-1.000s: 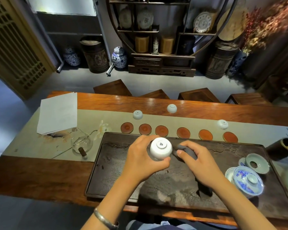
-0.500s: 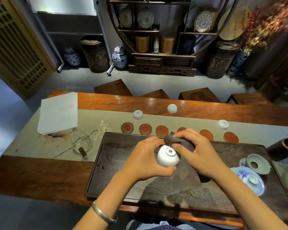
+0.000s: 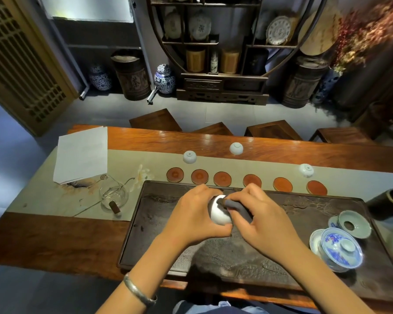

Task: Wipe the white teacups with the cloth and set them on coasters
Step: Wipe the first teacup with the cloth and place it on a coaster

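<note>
Dim tea-room light falls on a long wooden worktop [image 3: 55, 241] that crosses the middle of the frame, with a pale runner [image 3: 145, 162] laid along it. Behind it, in the upper part of the frame, stand wooden stools, a round dark display shelf [image 3: 222, 41] with plates and jars, blue-and-white porcelain jars on the floor, and a lattice door at upper left.

A dark carved tea tray [image 3: 159, 200] fills the lower centre. Just beyond its far edge runs a row of six round reddish coasters [image 3: 199, 176], all bare. Three white teacups sit upside down past the row: one at centre left [image 3: 189, 157], one at centre [image 3: 236, 148], one at centre right [image 3: 306, 170].

Above the middle of the tray, the left hand [image 3: 195, 218] curls around a fourth white teacup [image 3: 219, 214], thumb below and fingers wrapped over the far side. The right hand [image 3: 263, 220] pinches a dark grey cloth [image 3: 236, 205] and presses it against the cup's upper right side. Both forearms rise from the bottom edge and meet at the cup; the left wrist wears a silver bangle [image 3: 138, 291].

At lower right on the tray sit a blue-and-white lidded bowl [image 3: 340, 248] and a pale green strainer dish [image 3: 354, 224]. At centre left lie a sheet of white paper [image 3: 82, 152] and a glass dish [image 3: 114, 196].
</note>
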Motion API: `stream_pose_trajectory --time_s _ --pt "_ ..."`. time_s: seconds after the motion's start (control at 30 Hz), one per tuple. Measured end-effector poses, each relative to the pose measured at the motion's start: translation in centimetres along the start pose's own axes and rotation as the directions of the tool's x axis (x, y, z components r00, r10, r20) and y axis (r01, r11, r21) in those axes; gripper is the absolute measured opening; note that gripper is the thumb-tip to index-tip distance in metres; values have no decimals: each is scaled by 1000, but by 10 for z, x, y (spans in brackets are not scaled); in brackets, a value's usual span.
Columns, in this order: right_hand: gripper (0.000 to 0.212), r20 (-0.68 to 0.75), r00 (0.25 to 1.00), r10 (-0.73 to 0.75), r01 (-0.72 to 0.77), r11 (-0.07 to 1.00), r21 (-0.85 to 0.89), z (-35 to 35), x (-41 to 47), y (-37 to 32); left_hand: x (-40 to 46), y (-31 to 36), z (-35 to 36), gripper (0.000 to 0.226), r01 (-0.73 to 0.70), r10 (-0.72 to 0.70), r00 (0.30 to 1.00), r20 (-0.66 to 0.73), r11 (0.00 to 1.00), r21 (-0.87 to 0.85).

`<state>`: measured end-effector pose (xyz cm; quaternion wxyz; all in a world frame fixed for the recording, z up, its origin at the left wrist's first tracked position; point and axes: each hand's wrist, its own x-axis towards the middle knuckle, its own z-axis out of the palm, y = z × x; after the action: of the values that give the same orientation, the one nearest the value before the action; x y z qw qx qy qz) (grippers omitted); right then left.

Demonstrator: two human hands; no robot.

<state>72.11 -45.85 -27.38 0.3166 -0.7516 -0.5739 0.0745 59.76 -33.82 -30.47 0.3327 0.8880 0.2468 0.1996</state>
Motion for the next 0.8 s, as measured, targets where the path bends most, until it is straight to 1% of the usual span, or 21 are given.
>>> stream_pose_trajectory --time_s 0.1,0.17,0.23,0.3,0.33,0.37,0.43,0.5,0.57,0.67,0.7,0.73,0.77,0.8 --pt "20 68 997 -29 34 997 -70 0 1 -5 -4 1 3 45 -15 15 1000 -16 1000 -12" --pt "22 144 986 -88 93 995 -32 -5 1 -5 -6 1 3 45 -39 39 999 -19 999 -9" --pt "22 239 960 -144 141 990 31 -12 1 0 -10 1 3 48 -51 51 999 11 999 0" --pt "22 283 948 -148 135 989 64 -22 1 10 -13 1 5 50 -40 39 998 44 999 2" --pt "21 271 953 -135 120 990 69 -25 0 15 -14 1 6 51 -24 24 999 42 1000 0" --pt "19 229 967 -113 100 993 67 -28 0 21 -14 0 6 52 -7 7 1000 25 1000 -8" --pt "16 85 995 -49 41 995 89 -30 0 27 -12 -1 3 53 10 -11 1000 -12 1000 -28" --pt "19 -29 1000 -8 12 987 160 -27 1 26 -10 1 0 53 1 -2 1000 -20 1000 -26" --pt "21 -28 999 -26 31 983 180 -20 2 17 -9 6 1 51 -13 12 1000 -21 999 -29" --pt "20 65 995 -73 64 989 134 -8 -2 12 -10 11 4 49 -30 29 999 -32 999 -31" --pt "20 69 995 -73 63 989 132 -6 -3 15 -11 11 5 50 -30 29 999 -34 999 -24" --pt "17 56 997 -46 37 986 162 -5 -4 20 -12 10 6 51 -23 22 999 -41 999 -22" --pt "14 30 999 24 -30 976 218 -3 -5 24 -14 9 7 53 -10 9 998 -54 1000 -27" --pt "12 6 989 151 -145 943 299 0 -7 29 -15 8 8 54 6 -9 997 -75 999 -40"
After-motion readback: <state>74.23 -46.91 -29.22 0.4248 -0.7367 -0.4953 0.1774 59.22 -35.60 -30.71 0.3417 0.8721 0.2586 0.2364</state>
